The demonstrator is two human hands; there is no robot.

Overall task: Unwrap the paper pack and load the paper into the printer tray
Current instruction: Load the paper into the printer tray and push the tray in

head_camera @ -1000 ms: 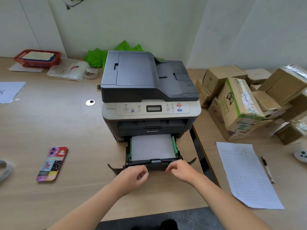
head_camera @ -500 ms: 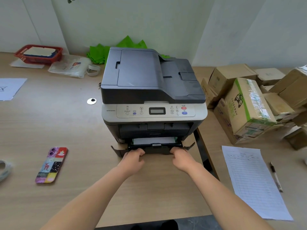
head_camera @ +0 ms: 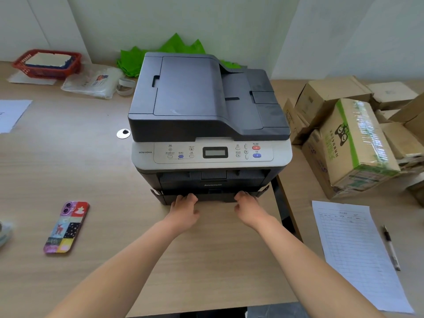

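far left: red basket (head_camera: 47, 63) with some paper in it sits at the back of the worktop (head_camera: 68, 161), plastic bag (head_camera: 93, 82) just beside it, loose white sheet (head_camera: 12, 113) at the edge of view
phone: my phone (head_camera: 66, 227) in its patchwork case lies face down on the worktop, well apart from everything
left hand: my left hand (head_camera: 184, 208) is flat against the front of the printer tray (head_camera: 215, 196), fingers (head_camera: 183, 198) close together and curled onto the lip, not pinching anything
tray: pushed flush into the bottom of the printer, so i can't see any paper in it from here
printer: grey printer (head_camera: 208, 115) dead centre, lid shut, green tissue paper (head_camera: 174, 47) poking up behind it
right hand: my right hand (head_camera: 249, 207) is on the tray front too, fingers (head_camera: 244, 196) bunched loosely against the edge
right side: lined form (head_camera: 353, 251) with a pen (head_camera: 391, 247) next to it, pile of cardboard boxes (head_camera: 351, 136) behind
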